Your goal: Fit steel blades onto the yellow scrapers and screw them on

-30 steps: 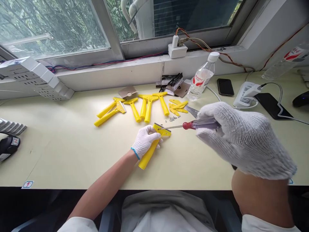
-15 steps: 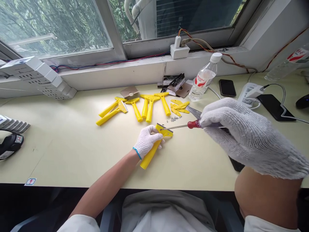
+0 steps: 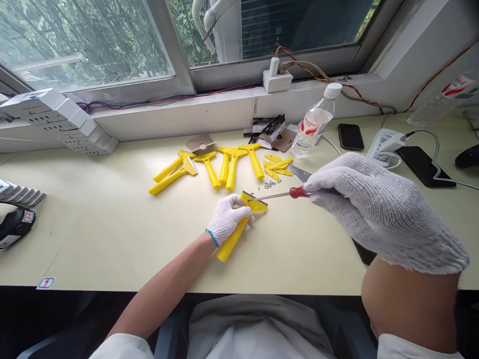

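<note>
My left hand [image 3: 227, 218], in a white knit glove, is closed around a yellow scraper [image 3: 234, 240] near its head, the handle slanting toward me. In my gloved right hand [image 3: 374, 209] is a screwdriver with a red handle [image 3: 298, 192]; its shaft points left and the tip meets the scraper's head. The rest of the screwdriver's handle is hidden by the fingers. Just beyond the head lie several small screws [image 3: 271, 184], loose yellow plates [image 3: 277, 166] and grey blades [image 3: 298, 172].
Several yellow scrapers [image 3: 232, 169] lie farther back, near opened cardboard packaging [image 3: 276, 130]. A water bottle [image 3: 313, 122] stands behind the right hand, with a phone [image 3: 351, 136] and a power strip [image 3: 382, 145] beyond. White boxes [image 3: 62, 119] are stacked at the left.
My right hand and the screwdriver have shifted very slightly left, with the tip still on the scraper's head. My left hand holds the scraper in the same place.
</note>
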The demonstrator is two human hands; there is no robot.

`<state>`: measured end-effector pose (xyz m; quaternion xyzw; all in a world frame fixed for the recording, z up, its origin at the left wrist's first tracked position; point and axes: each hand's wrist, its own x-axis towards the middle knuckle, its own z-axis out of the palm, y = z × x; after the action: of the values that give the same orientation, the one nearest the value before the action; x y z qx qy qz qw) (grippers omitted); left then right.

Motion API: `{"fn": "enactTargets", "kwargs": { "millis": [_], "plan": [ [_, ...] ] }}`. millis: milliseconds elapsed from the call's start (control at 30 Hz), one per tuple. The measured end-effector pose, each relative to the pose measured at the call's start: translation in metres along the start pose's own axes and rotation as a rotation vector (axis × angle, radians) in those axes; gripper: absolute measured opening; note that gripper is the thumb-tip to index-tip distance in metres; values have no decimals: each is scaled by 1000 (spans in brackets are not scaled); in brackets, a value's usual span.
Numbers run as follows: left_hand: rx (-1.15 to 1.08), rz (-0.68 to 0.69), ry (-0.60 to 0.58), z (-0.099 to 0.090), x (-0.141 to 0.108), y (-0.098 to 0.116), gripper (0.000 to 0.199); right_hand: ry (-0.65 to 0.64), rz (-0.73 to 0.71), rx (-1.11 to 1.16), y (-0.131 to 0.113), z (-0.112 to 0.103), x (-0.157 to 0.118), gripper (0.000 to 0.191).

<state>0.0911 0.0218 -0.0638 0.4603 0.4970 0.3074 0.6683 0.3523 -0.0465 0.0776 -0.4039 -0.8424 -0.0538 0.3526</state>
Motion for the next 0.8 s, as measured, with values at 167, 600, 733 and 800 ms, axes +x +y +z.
{"fn": "enactTargets", "kwargs": {
  "millis": [167, 600, 733, 800],
  "plan": [
    [10, 0, 10, 1, -1, 3, 27, 129, 152, -171, 4, 9, -5, 17],
    [13, 8, 2, -1, 0, 1, 25, 93, 104, -223, 2, 4, -7, 16],
    [-3, 5, 4, -1, 0, 1, 26, -37, 50, 68, -1, -1, -5, 7],
    [2, 4, -3, -1, -1, 1, 26, -50, 3, 170, 1, -6, -3, 13]
  ]
}}
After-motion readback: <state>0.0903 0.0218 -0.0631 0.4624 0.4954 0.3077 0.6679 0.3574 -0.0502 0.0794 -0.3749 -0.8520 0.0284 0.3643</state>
